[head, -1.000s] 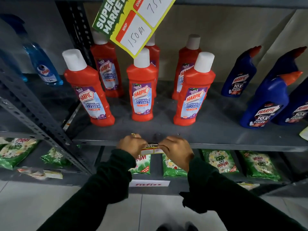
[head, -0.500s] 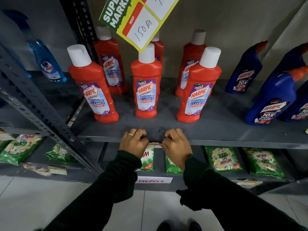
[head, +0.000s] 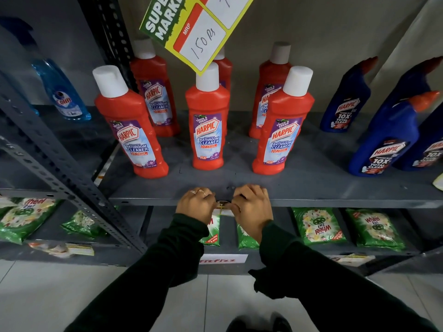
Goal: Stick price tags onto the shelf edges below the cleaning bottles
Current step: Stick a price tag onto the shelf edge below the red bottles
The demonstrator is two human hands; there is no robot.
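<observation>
Several red Harpic bottles [head: 208, 125] with white caps stand on the grey shelf [head: 323, 188]. Below the middle bottle, a small yellow price tag [head: 222, 208] lies against the shelf's front edge [head: 335, 203], mostly hidden by my hands. My left hand [head: 196, 204] and my right hand [head: 251, 209] press on it from either side, fingers curled over the edge. A large yellow-green price card [head: 196, 32] reading "150" hangs above the bottles.
Blue Harpic bottles [head: 386, 140] stand at the right, a blue spray bottle [head: 62, 92] at the left behind a slotted upright [head: 72, 178]. Green detergent packs [head: 318, 226] lie on the lower shelf, whose edge carries a white label [head: 221, 259]. Tiled floor lies below.
My hands have slid up from just below the shelf edge onto it, fingers now curled over the top. The tag shows less between them. The view has shifted slightly.
</observation>
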